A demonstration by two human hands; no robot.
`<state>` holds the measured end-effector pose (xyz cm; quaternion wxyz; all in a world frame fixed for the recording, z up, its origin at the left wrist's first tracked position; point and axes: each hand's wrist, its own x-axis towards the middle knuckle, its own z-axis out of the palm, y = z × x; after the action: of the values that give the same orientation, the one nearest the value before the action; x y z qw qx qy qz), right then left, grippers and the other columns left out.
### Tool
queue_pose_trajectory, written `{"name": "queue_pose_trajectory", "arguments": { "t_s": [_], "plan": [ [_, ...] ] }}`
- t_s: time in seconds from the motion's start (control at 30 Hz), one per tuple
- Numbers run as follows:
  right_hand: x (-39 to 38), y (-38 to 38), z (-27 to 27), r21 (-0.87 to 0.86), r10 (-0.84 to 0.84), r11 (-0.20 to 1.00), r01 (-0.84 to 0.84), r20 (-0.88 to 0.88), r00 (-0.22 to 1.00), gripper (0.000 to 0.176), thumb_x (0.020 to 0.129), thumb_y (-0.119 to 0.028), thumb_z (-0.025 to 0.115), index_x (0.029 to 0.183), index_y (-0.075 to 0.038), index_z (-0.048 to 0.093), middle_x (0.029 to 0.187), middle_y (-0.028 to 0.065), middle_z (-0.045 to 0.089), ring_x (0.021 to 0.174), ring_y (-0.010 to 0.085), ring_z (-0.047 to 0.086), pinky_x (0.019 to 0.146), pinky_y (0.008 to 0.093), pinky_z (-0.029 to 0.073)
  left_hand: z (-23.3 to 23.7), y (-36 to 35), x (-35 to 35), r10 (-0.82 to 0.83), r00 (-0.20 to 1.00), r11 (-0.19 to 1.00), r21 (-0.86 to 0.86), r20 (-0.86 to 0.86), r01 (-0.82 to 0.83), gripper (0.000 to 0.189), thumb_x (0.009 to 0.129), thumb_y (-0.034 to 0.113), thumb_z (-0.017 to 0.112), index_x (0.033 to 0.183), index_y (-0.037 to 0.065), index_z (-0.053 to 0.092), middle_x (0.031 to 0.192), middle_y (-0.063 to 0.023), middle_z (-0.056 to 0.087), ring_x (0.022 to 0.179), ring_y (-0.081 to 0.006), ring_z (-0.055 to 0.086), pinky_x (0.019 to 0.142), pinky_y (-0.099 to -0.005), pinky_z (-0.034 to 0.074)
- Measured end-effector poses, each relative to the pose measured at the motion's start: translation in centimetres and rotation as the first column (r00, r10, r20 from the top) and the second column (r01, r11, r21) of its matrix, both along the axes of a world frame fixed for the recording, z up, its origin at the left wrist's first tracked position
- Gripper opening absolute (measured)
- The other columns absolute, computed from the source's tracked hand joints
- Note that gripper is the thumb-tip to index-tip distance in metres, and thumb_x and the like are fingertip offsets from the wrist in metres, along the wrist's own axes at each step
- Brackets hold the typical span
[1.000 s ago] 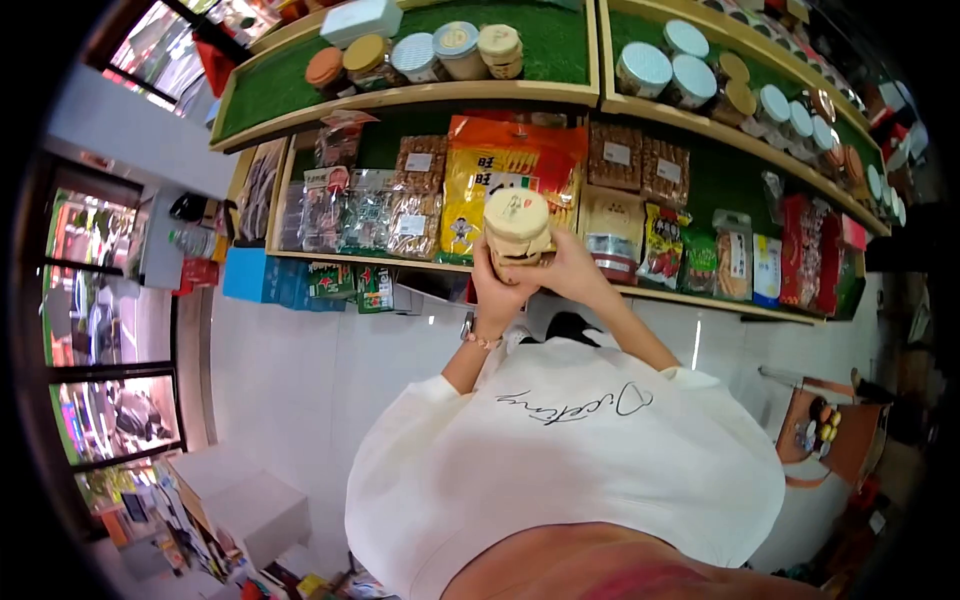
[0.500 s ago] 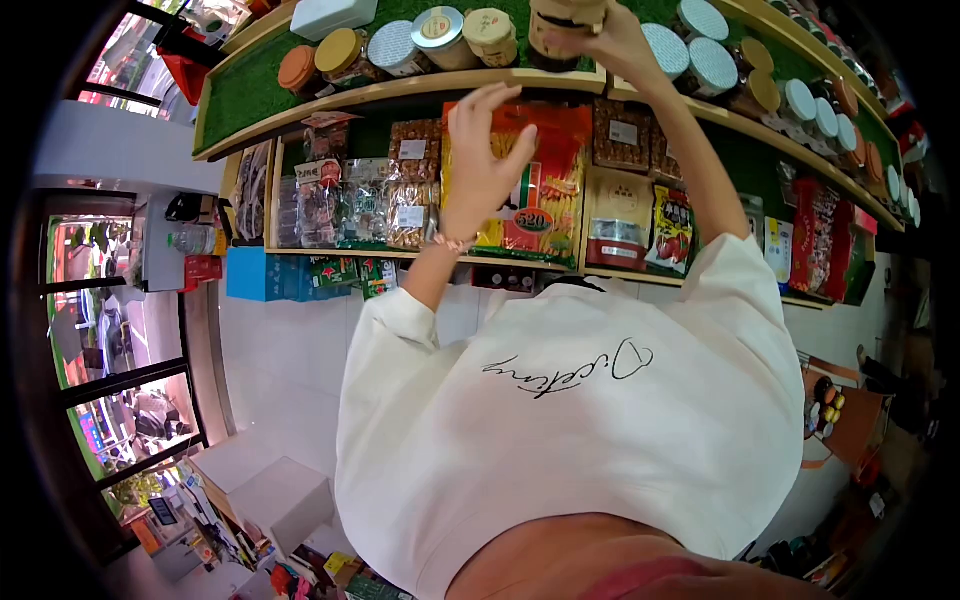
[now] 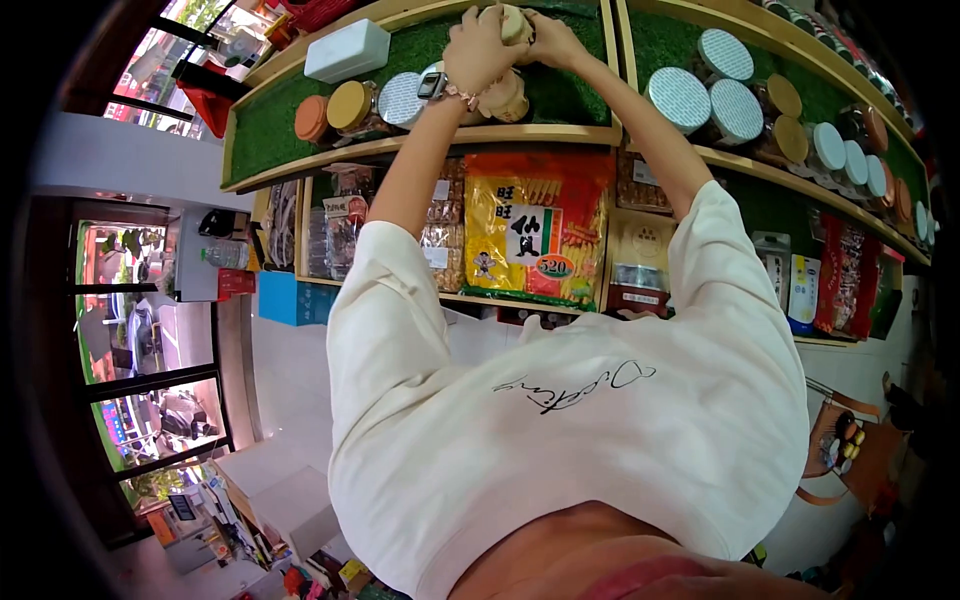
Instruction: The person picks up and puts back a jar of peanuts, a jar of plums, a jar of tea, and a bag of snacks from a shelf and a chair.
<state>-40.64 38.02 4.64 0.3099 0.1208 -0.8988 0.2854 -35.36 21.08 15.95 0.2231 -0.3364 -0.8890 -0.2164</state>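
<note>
At the top of the head view, my left hand is closed around the left side of a jar with a beige paper-like lid. From the other side my right hand wraps the same jar; some of its fingers are hidden behind it. Just below, nearer to me, stands another jar with a beige top, partly covered by my left hand and wrist. A watch and a bracelet are on my left wrist. Both jars are over the green-lined upper shelf.
Left along the shelf are jars with a white patterned lid, a gold lid and an orange lid, and a white box. More lidded jars stand right of a wooden divider. Snack bags fill the lower shelf.
My right hand has brought the jar left and lower. My left hand has risen from above the snack bag and closed on the jar too. The view has shifted slightly.
</note>
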Motion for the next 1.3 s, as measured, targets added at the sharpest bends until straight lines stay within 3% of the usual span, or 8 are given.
{"name": "queue_pose_trajectory", "arguments": {
  "t_s": [0.17, 0.27, 0.5, 0.8, 0.9, 0.97, 1.07, 1.3],
  "plan": [
    [1.1, -0.9, 1.6, -0.005, 0.141, 0.989, -0.145, 0.280, 0.950, 0.073, 0.064, -0.033, 0.076, 0.126, -0.009, 0.047, 0.105, 0.0153, 0.062, 0.094, 0.0321, 0.060, 0.083, 0.0413, 0.051, -0.8, 0.2, -1.2, -0.041, 0.996, 0.996, 0.077, 0.073, 0.036, 0.057, 0.074, 0.036, 0.066, 0.120, 0.007, 0.051, 0.102, -0.0232, 0.058, 0.092, -0.0374, 0.058, 0.080, -0.0421, 0.048],
    [-0.4, 0.0, 0.1, 0.051, 0.237, 0.967, -0.248, 0.156, 0.959, 0.073, 0.063, -0.033, 0.078, 0.125, -0.008, 0.047, 0.107, 0.0152, 0.061, 0.093, 0.0311, 0.061, 0.081, 0.0391, 0.052, 0.2, -0.1, -0.1, -0.042, 0.994, 0.999, 0.026, 0.105, 0.039, 0.053, 0.073, 0.036, 0.066, 0.116, 0.008, 0.055, 0.096, -0.0218, 0.060, 0.087, -0.0371, 0.059, 0.077, -0.0431, 0.049],
    [1.8, 1.2, 4.0, -0.329, 0.569, 0.820, -0.468, 0.377, 0.731, 0.075, 0.058, -0.015, 0.081, 0.124, -0.005, 0.046, 0.099, 0.0117, 0.063, 0.088, 0.0219, 0.058, 0.080, 0.0354, 0.048, 1.0, -0.2, 1.1, 0.120, 0.988, 0.990, -0.086, 0.101, -0.112, 0.048, 0.070, 0.036, 0.067, 0.111, 0.011, 0.058, 0.093, -0.0199, 0.061, 0.084, -0.0356, 0.060, 0.075, -0.0430, 0.050],
    [4.2, 0.7, 4.1, -0.195, 0.313, 0.947, -0.254, 0.403, 0.860, 0.052, 0.069, -0.015, 0.071, 0.116, -0.004, 0.053, 0.105, 0.0160, 0.062, 0.097, 0.0295, 0.059, 0.084, 0.0362, 0.047, 0.3, -0.3, 1.7, 0.177, 0.980, 0.984, -0.030, 0.091, -0.175, 0.048, 0.070, 0.037, 0.066, 0.111, 0.013, 0.059, 0.091, -0.0184, 0.061, 0.085, -0.0345, 0.061, 0.074, -0.0421, 0.050],
    [8.8, 1.3, 8.4, -0.243, 0.222, 0.956, -0.165, 0.230, 0.947, 0.045, 0.075, -0.014, 0.065, 0.118, -0.003, 0.053, 0.109, 0.0156, 0.061, 0.101, 0.0300, 0.058, 0.086, 0.0371, 0.047, -0.1, -0.3, 1.9, 0.178, 0.982, 0.984, -0.038, 0.065, -0.176, 0.046, 0.071, 0.038, 0.066, 0.108, 0.013, 0.059, 0.089, -0.0186, 0.061, 0.083, -0.0346, 0.061, 0.072, -0.0427, 0.050],
    [13.1, 1.2, 13.0, -0.566, 0.321, 0.811, -0.147, 0.220, 0.921, 0.039, 0.081, -0.011, 0.062, 0.118, -0.001, 0.053, 0.110, 0.0093, 0.060, 0.093, 0.0172, 0.059, 0.080, 0.0295, 0.048, -0.4, -0.5, 1.8, 0.127, 0.991, 0.991, -0.039, 0.033, -0.126, 0.044, 0.071, 0.039, 0.066, 0.106, 0.012, 0.059, 0.088, -0.0191, 0.061, 0.080, -0.0350, 0.061, 0.069, -0.0432, 0.050],
    [21.6, 0.6, 19.9, -0.661, 0.331, 0.616, -0.428, -0.276, 0.902, 0.028, 0.084, -0.005, 0.059, 0.112, -0.006, 0.056, 0.104, 0.0066, 0.062, 0.088, 0.0121, 0.060, 0.076, 0.0239, 0.050, -0.7, 0.0, 2.6, 0.206, 0.978, 0.978, 0.011, -0.006, -0.206, 0.042, 0.072, 0.040, 0.065, 0.103, 0.012, 0.058, 0.085, -0.0197, 0.061, 0.077, -0.0353, 0.061, 0.066, -0.0435, 0.050],
    [37.5, -0.1, 25.2, -0.322, 0.401, 0.684, -0.655, -0.584, 0.706, 0.028, 0.084, -0.006, 0.059, 0.112, -0.005, 0.056, 0.103, 0.0075, 0.062, 0.088, 0.0130, 0.059, 0.077, 0.0249, 0.049, -0.7, 0.0, 2.2, 0.213, 0.977, 0.974, -0.079, -0.019, -0.214, 0.049, 0.072, 0.043, 0.064, 0.109, 0.011, 0.055, 0.091, -0.0217, 0.060, 0.081, -0.0371, 0.061, 0.071, -0.0444, 0.050]
  ]
}}
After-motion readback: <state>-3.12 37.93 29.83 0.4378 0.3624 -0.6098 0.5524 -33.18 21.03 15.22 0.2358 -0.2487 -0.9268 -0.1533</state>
